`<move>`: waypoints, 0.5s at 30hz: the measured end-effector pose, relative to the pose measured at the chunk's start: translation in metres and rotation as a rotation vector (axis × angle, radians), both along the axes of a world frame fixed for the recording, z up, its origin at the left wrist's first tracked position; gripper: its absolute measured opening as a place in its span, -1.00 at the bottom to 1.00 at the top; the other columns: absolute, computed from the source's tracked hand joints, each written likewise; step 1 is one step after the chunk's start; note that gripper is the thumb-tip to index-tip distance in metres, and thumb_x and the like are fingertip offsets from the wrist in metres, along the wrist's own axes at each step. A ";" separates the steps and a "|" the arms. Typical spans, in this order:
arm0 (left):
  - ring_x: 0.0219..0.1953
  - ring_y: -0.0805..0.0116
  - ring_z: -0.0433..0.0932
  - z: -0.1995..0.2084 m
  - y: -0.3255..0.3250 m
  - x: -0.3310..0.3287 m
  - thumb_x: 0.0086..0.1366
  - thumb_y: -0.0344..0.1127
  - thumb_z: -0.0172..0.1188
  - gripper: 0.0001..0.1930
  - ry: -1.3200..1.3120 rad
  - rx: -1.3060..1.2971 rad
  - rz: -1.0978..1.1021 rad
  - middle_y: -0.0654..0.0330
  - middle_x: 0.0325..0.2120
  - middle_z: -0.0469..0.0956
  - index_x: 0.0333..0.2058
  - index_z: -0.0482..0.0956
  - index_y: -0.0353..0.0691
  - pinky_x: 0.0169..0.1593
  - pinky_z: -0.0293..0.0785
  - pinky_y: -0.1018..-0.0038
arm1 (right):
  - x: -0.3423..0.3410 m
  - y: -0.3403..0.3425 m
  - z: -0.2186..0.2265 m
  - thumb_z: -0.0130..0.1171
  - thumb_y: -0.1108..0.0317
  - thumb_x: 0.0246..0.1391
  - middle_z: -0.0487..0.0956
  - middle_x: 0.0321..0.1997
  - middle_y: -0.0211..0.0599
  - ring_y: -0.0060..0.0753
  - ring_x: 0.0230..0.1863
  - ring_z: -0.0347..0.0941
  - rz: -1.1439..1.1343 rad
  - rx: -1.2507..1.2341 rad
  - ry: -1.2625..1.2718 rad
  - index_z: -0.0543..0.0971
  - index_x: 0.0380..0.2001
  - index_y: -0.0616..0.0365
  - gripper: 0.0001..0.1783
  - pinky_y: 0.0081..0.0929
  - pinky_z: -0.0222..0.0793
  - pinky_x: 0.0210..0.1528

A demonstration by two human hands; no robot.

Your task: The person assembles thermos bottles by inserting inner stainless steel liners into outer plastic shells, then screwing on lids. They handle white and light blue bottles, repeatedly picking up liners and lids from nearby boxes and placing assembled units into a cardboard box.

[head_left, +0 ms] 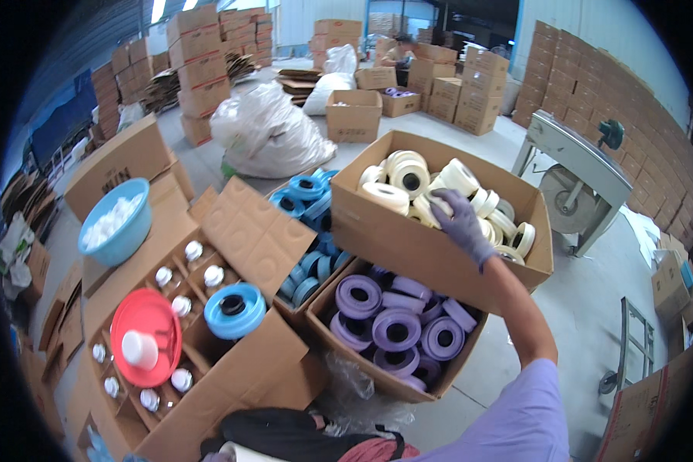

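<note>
My right hand [460, 223], in a grey glove, reaches into a carton [408, 250] of cream plastic lids [410, 177]. Its fingers curl over one cream lid among the pile. Nearer to me stands a carton of purple ring-shaped lids [396, 329] with dark centres. Blue lids [308, 187] of like shape fill another carton to its left, partly under a cardboard flap. At the lower edge, a small grey patch beside a white thing [246, 453] may be my left glove; its fingers do not show.
Left, a partitioned carton holds bottles with white caps [213, 276], a red dish [145, 300] with a white cup [140, 350], and a blue lid [236, 312]. A blue basin [115, 223] of white pieces sits behind. A grey wheeled machine [577, 154] stands right; white sacks [273, 131] lie beyond.
</note>
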State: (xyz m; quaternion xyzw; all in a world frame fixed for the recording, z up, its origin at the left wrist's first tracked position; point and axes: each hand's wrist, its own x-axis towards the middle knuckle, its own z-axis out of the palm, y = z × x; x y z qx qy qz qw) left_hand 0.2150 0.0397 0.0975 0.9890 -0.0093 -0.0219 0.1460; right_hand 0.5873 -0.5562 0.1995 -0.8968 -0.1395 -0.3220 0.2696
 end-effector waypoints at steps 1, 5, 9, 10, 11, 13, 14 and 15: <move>-0.28 -0.05 0.56 0.006 0.008 0.003 0.34 -0.19 0.14 -0.78 0.120 -0.055 -0.055 0.02 -0.37 0.58 -0.17 0.59 -0.18 -0.20 0.47 0.12 | 0.025 -0.052 -0.006 0.22 0.16 0.09 0.55 0.01 0.00 0.03 0.03 0.50 -0.181 -0.101 0.057 0.55 0.01 0.12 -0.56 -0.13 0.38 0.14; -0.28 -0.05 0.56 0.005 0.008 -0.002 0.34 -0.19 0.10 -0.76 0.137 -0.128 0.031 -0.01 -0.35 0.59 -0.16 0.60 -0.19 -0.19 0.48 0.14 | 0.088 -0.119 -0.032 0.26 0.04 -0.02 0.42 0.17 -0.08 0.05 0.20 0.37 -0.645 -0.467 0.425 0.55 0.08 -0.12 -0.45 -0.06 0.33 0.21; -0.24 -0.02 0.58 -0.002 0.007 0.005 0.33 -0.20 0.10 -0.75 0.187 -0.112 0.091 0.00 -0.30 0.62 -0.14 0.60 -0.20 -0.14 0.49 0.17 | 0.136 -0.147 -0.079 0.31 0.11 -0.02 0.44 0.14 -0.11 0.01 0.18 0.41 -0.407 -0.590 0.599 0.46 0.11 -0.04 -0.41 -0.06 0.38 0.17; -0.23 -0.01 0.59 0.000 0.007 0.002 0.33 -0.20 0.10 -0.74 0.206 -0.097 0.118 0.01 -0.29 0.62 -0.13 0.61 -0.20 -0.12 0.50 0.17 | 0.143 -0.138 -0.092 0.33 0.05 -0.03 0.45 0.12 -0.10 -0.02 0.17 0.44 -0.434 -0.642 0.581 0.40 0.12 0.03 -0.34 -0.06 0.41 0.14; -0.22 -0.01 0.59 0.001 0.008 0.001 0.32 -0.21 0.10 -0.74 0.225 -0.083 0.143 0.01 -0.28 0.63 -0.12 0.61 -0.20 -0.11 0.50 0.18 | 0.150 -0.133 -0.104 0.37 0.00 -0.07 0.46 0.09 -0.10 -0.03 0.13 0.46 -0.491 -0.700 0.509 0.36 0.14 0.04 -0.26 -0.03 0.44 0.08; -0.17 0.03 0.61 0.005 0.006 0.002 0.31 -0.21 0.10 -0.71 0.303 -0.073 0.206 0.00 -0.22 0.64 -0.09 0.61 -0.21 -0.05 0.51 0.22 | 0.159 -0.123 -0.111 0.41 -0.03 -0.12 0.46 0.06 -0.14 -0.06 0.11 0.46 -0.595 -0.668 0.495 0.33 0.14 0.01 -0.20 -0.01 0.44 0.03; -0.16 0.03 0.61 0.009 0.005 0.002 0.30 -0.20 0.11 -0.70 0.310 -0.082 0.228 -0.02 -0.21 0.64 -0.08 0.61 -0.22 -0.05 0.51 0.22 | 0.166 -0.119 -0.114 0.43 -0.06 -0.17 0.45 0.06 -0.17 -0.08 0.08 0.47 -0.632 -0.686 0.518 0.32 0.14 0.01 -0.16 0.00 0.44 -0.01; -0.16 0.03 0.61 0.009 0.001 0.002 0.30 -0.19 0.11 -0.69 0.315 -0.100 0.251 -0.03 -0.21 0.64 -0.08 0.61 -0.22 -0.04 0.50 0.23 | 0.169 -0.112 -0.112 0.42 -0.07 -0.16 0.45 0.07 -0.17 -0.07 0.09 0.46 -0.660 -0.666 0.520 0.31 0.15 0.01 -0.15 0.02 0.44 0.00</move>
